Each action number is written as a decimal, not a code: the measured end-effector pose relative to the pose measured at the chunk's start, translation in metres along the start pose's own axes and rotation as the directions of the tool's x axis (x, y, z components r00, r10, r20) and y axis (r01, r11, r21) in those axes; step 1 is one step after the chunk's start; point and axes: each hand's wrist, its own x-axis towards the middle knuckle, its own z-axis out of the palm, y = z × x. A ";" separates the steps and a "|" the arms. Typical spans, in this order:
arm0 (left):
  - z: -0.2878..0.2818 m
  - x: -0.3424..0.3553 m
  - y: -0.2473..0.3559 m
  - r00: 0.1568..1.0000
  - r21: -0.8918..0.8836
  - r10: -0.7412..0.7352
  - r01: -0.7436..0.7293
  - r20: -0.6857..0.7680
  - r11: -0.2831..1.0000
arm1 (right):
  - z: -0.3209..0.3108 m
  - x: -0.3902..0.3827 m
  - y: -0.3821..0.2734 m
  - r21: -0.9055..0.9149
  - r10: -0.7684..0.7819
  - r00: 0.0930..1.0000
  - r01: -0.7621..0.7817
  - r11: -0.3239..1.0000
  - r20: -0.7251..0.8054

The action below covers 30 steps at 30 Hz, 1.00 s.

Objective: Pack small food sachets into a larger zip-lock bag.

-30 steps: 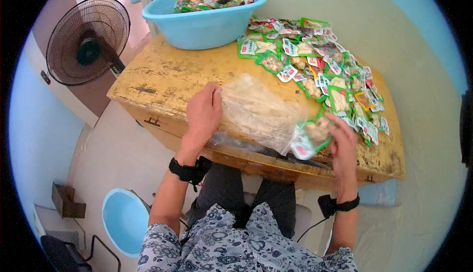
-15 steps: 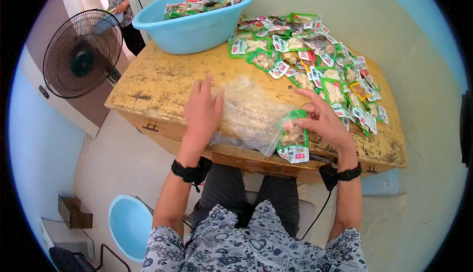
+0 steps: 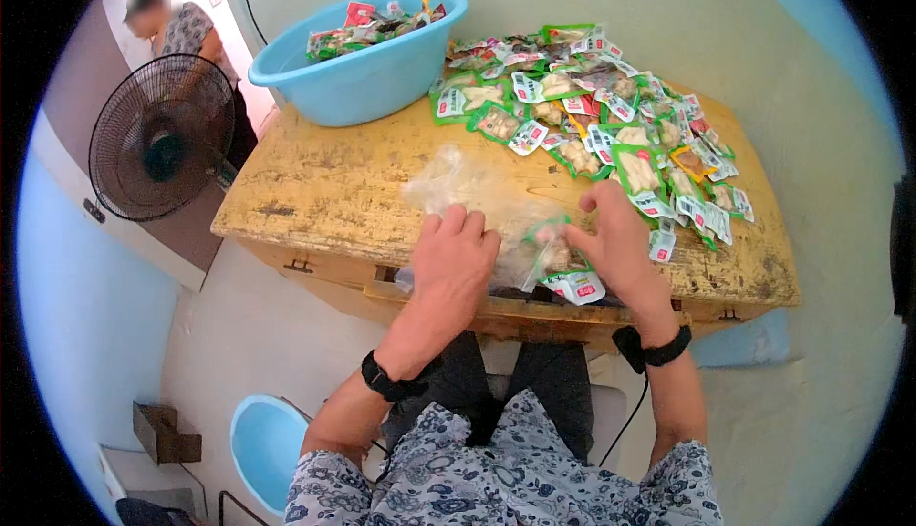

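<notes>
Pressing the clear plastic bag (image 3: 477, 204) flat on the yellow table (image 3: 324, 183), the left hand (image 3: 452, 257) lies palm down on the bag's near end, fingers (image 3: 456, 223) spread and gripping nothing. Just right of the bag, the right hand (image 3: 611, 240) has its fingers closed on a green-edged snack packet (image 3: 558, 267), which sits at the bag's near right corner, touching the film. Whether the packet is already partly inside the mouth cannot be told.

To do this step well, the person would probably want the left hand to pin only the lower layer of film so the mouth gapes, and the right hand to slide the packet in flat, narrow edge first, rather than pushing against bunched plastic. A light grip should keep the packet from creasing.

Beyond the bag, toward the table's far right, lies a heap of similar packets (image 3: 611, 116); beyond it on the far left stands a blue basin (image 3: 363, 73) holding more.
</notes>
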 end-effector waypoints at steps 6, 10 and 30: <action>0.000 0.001 0.003 0.988 -0.494 -0.083 0.008 -0.128 0.869 | -0.012 -0.029 -0.020 -0.125 0.096 0.980 -0.075 0.989 0.175; -0.007 0.004 -0.001 0.978 -0.649 -0.205 0.182 0.041 0.739 | -0.023 -0.047 -0.025 -0.159 -0.172 0.971 0.198 0.967 0.164; -0.042 0.007 0.026 0.979 -0.671 -0.106 0.198 0.176 0.715 | -0.022 -0.058 -0.024 0.002 -0.324 0.933 0.328 0.945 -0.159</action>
